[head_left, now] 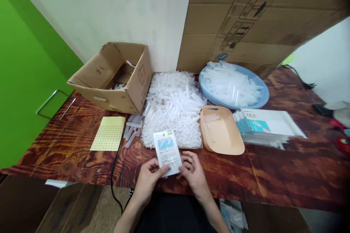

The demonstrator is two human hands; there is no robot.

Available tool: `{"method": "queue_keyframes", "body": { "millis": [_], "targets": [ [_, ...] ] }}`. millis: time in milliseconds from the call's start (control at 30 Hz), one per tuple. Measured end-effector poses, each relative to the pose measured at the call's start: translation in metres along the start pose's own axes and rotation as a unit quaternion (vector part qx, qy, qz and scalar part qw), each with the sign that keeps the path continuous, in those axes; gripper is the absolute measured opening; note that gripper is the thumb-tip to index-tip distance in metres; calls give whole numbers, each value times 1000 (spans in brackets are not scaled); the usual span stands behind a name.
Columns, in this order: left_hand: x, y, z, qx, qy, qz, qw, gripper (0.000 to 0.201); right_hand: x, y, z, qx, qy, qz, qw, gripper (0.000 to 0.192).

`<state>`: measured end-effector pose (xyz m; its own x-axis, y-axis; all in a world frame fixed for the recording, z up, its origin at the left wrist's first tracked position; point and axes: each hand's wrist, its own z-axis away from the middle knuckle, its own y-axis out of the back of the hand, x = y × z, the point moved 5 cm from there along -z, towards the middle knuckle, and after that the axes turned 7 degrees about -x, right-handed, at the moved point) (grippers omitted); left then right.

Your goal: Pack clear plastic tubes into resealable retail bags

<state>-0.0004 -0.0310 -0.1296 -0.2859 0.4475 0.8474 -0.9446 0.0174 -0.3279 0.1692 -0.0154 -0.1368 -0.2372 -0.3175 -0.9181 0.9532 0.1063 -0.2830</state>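
A flat white printed packet with a blue picture stands tilted in front of me near the table's front edge. My left hand is closed on its lower left, the thumb pressed on the printed face. At the packet's lower right edge, my right hand has its fingers curled and pinches the edge. Just beyond the packet spreads a large heap of small translucent plastic pieces, with longer clear tubes among them. Several loose translucent tubes lie to the left of that heap.
An open cardboard box stands back left, behind a yellow sticker sheet. To the right are a peach basket, a blue basin of clear tubes and stacked packets. A black cable hangs over the front edge.
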Motion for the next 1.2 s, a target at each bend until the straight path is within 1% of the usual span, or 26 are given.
{"method": "queue_keyframes", "body": {
  "millis": [33,67,133,167,233,300,367,433,500,567,633,667,700,767,800,867,933,1000,1067,1133,1167,1200],
  "targets": [
    [2,0,0,-13,-3,-4,1000,28,-5,-6,-2,-30,-13,2,999,59],
    [5,-1,0,-28,-5,-6,1000,28,-10,-11,-4,-60,-21,6,998,57],
    [12,-5,2,-58,-12,-9,998,27,-21,-20,-6,-124,-26,-6,992,45],
    [15,-7,4,-70,-16,-8,997,26,-25,-23,-6,-157,-24,-26,987,41],
    [22,-13,8,-87,-24,3,996,25,-31,-25,-4,-210,-21,-80,974,42],
    [28,-20,12,-103,-26,27,994,26,-32,-22,0,-244,-32,-129,961,45],
    [30,-29,15,-125,-14,43,991,27,-31,-18,5,-256,-48,-164,952,45],
    [31,-37,16,-144,6,56,988,31,-29,-11,9,-238,-59,-190,951,44],
    [30,-43,14,-159,28,73,984,34,-28,-4,13,-204,-67,-207,954,41],
    [29,-47,11,-169,37,91,981,34,-31,3,15,-169,-65,-205,962,37],
    [30,-48,6,-176,30,100,979,31,-39,10,15,-138,-32,-191,971,33],
    [31,-48,3,-175,24,101,979,30,-45,12,15,-130,-7,-184,974,35],
    [32,-48,1,-172,18,100,980,29,-50,14,16,-131,16,-175,976,39],
    [33,-46,-3,-169,16,90,981,28,-58,15,18,-160,42,-139,976,40],
    [33,-46,-5,-168,17,84,982,28,-59,14,19,-173,43,-119,977,37],
    [35,-45,-7,-171,21,74,982,28,-56,12,19,-179,33,-110,977,34],
    [36,-45,-9,-176,24,67,982,28,-49,10,16,-162,18,-151,975,39],
    [36,-47,-9,-177,26,57,982,31,-45,9,10,-122,21,-195,973,44],
    [32,-52,-9,-171,32,24,984,36,-51,16,7,-74,47,-194,977,43],
    [23,-64,-7,-177,33,-66,981,39,-65,34,14,-48,61,-136,988,44],
    [18,-74,-5,-202,29,-127,971,40,-74,48,25,-47,51,-83,994,51],
    [13,-86,-2,-245,17,-190,950,40,-82,67,40,-42,29,-12,999,55]
  ]
}}
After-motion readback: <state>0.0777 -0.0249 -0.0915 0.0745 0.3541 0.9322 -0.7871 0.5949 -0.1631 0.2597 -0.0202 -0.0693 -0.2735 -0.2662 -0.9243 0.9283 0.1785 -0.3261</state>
